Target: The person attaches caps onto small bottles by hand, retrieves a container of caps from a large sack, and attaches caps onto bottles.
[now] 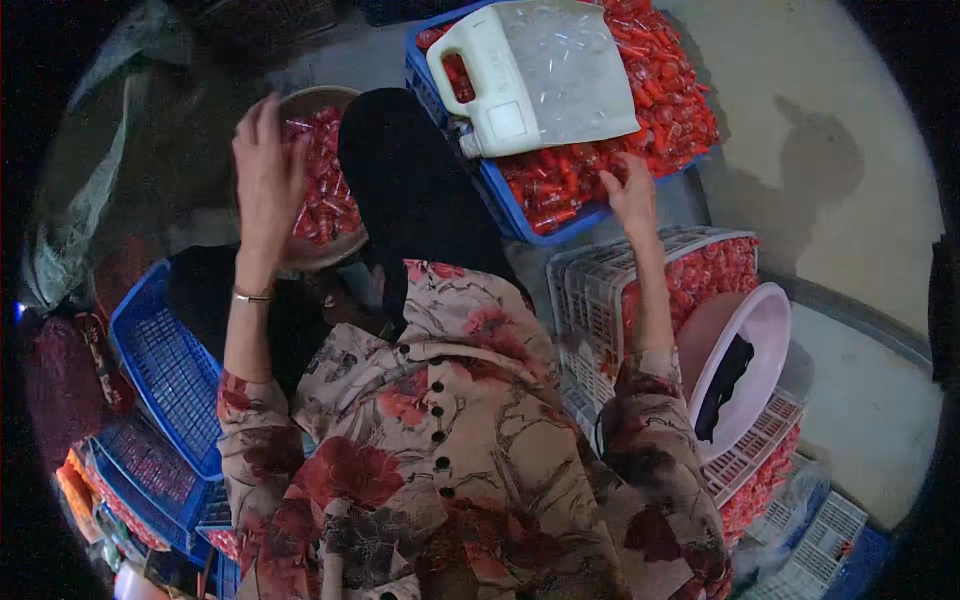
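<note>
The left hand (265, 165) is hovering by the near-left side of a round basin (325, 262), its fingers pointing away from the body; motion is blurring the fingertips, so whether they are pinching anything cannot be told. The right hand (635, 200) is reaching over the near edge of a blue crate (500, 200), thumb and fingers spreading apart, with no piece visibly being held. Small red pieces (325, 190) are filling the basin beside the left hand, and similar red pieces (670, 90) are heaping up in the crate by the right. The hands appear to be working through a reaching step between these two containers; taking a piece from the crate would be calling for the right fingertips to close on one without nudging the cut-open jug (495, 85). That jug is lying across the heap just beyond the right hand, its broad side carrying small clear pieces (570, 60). Farther out, a white crate (590, 290) is standing below the right forearm, a pink basin (782, 330) is leaning beside it with a dark cloth (725, 390) inside, and a blue basket (150, 330) is sitting tilted beyond the left forearm.
</note>
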Demonstrator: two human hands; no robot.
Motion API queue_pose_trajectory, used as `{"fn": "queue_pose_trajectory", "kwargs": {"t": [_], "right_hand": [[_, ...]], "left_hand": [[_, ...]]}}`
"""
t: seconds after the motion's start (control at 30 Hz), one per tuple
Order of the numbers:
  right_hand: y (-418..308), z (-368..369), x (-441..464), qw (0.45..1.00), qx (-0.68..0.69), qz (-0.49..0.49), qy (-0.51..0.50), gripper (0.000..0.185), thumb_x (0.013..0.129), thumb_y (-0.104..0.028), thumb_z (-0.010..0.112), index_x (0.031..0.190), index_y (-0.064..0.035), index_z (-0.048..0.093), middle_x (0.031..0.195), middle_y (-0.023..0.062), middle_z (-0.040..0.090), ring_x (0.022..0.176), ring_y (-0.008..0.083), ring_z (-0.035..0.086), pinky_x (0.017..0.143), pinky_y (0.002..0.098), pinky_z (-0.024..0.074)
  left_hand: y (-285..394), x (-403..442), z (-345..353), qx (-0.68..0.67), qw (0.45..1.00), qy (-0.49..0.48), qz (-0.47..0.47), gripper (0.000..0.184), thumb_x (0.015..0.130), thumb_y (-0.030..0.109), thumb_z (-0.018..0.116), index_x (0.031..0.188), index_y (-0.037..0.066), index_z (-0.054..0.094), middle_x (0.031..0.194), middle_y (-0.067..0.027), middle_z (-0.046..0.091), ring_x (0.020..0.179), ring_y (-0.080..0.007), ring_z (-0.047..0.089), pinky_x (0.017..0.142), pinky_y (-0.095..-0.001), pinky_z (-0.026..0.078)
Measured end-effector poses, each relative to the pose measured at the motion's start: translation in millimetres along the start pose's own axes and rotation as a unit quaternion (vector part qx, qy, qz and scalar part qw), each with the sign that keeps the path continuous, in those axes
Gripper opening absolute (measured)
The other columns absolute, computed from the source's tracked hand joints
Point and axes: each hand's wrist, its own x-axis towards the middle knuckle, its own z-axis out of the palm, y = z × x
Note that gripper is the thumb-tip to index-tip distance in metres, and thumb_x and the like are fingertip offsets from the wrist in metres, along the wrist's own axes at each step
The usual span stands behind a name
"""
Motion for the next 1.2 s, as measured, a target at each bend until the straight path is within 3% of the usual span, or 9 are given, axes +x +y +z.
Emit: {"fn": "queue_pose_trajectory", "kwargs": {"t": [0.27,0.47,0.53,0.73,0.87,0.93,0.97,1.07,1.2], "right_hand": [[-27,15,16,0.987,0.024,-0.154,-0.03,0.043,0.077,-0.01,0.07,0.116,-0.0008,0.054,0.11,0.0246,0.057,0.096,0.044,0.055,0.082,0.0452,0.047],[-8,-33,-12,0.984,0.145,0.092,0.04,0.038,0.087,-0.009,0.061,0.122,0.0004,0.05,0.104,0.0212,0.06,0.095,0.0351,0.061,0.083,0.0452,0.0496],[1,-39,-18,0.819,0.504,0.266,0.069,0.031,0.091,-0.009,0.059,0.12,0.0014,0.051,0.111,0.0149,0.061,0.098,0.0262,0.061,0.089,0.0426,0.0511],[-18,-52,1,0.562,0.785,0.242,0.096,0.031,0.092,-0.01,0.06,0.117,0.0064,0.05,0.116,0.0139,0.058,0.103,0.0253,0.06,0.094,0.0382,0.0513],[-41,-54,11,0.576,0.773,0.236,0.122,0.028,0.093,-0.009,0.059,0.116,0.0046,0.051,0.11,0.0129,0.06,0.097,0.0232,0.063,0.085,0.0358,0.0549],[-45,-61,11,0.74,0.644,0.174,0.088,0.029,0.094,-0.01,0.056,0.119,0.0034,0.05,0.108,0.0107,0.061,0.089,0.0218,0.064,0.08,0.0323,0.0525],[-54,-67,14,0.738,0.646,0.174,0.087,0.029,0.094,-0.01,0.056,0.119,0.0034,0.05,0.108,0.0107,0.061,0.089,0.0218,0.064,0.08,0.0323,0.0525],[-98,-88,26,0.897,0.419,0.125,0.061,0.025,0.095,-0.01,0.054,0.118,-0.0004,0.051,0.099,0.0077,0.061,0.075,0.0172,0.062,0.07,0.0283,0.0495],[-156,-82,36,0.958,0.262,-0.11,0.04,0.027,0.09,-0.005,0.058,0.116,-0.0011,0.05,0.095,0.0163,0.059,0.073,0.0279,0.061,0.064,0.0368,0.0493]], "left_hand": [[180,92,104,-0.244,0.935,-0.125,0.225,0.027,0.08,0.005,0.062,0.105,0.001,0.054,0.111,-0.0157,0.054,0.106,-0.0383,0.052,0.087,-0.0429,0.047],[242,103,204,-0.172,0.911,-0.222,0.301,0.023,0.076,0.006,0.062,0.099,0.005,0.06,0.098,-0.0121,0.06,0.1,-0.031,0.057,0.084,-0.0458,0.045],[256,109,206,-0.05,0.883,-0.354,0.305,0.017,0.077,0.013,0.062,0.094,0.009,0.064,0.089,-0.009,0.064,0.095,-0.0273,0.06,0.083,-0.0446,0.043],[262,100,205,-0.037,0.886,-0.367,0.281,0.016,0.079,0.018,0.057,0.092,0.011,0.065,0.086,-0.0093,0.065,0.092,-0.0268,0.061,0.082,-0.0433,0.042],[250,102,204,-0.072,0.917,-0.272,0.282,0.018,0.079,0.016,0.055,0.094,0.009,0.063,0.088,-0.0137,0.064,0.09,-0.0298,0.062,0.085,-0.0452,0.042],[238,109,185,-0.208,0.957,-0.144,0.144,0.018,0.09,0.017,0.049,0.099,0.005,0.06,0.083,-0.0121,0.062,0.08,-0.0265,0.062,0.079,-0.0414,0.046],[228,112,166,-0.205,0.957,-0.145,0.145,0.018,0.09,0.017,0.049,0.099,0.005,0.06,0.083,-0.0121,0.062,0.08,-0.0265,0.062,0.079,-0.0414,0.046],[195,97,118,-0.652,0.636,-0.363,-0.195,0.033,0.104,0.027,0.033,0.096,0.002,0.054,0.075,-0.0026,0.051,0.063,-0.0121,0.055,0.058,-0.0275,0.047],[171,60,87,-0.685,0.6,-0.36,-0.203,0.029,0.104,0.027,0.035,0.098,0.004,0.052,0.075,-0.0015,0.051,0.062,-0.011,0.053,0.06,-0.026,0.047]]}}
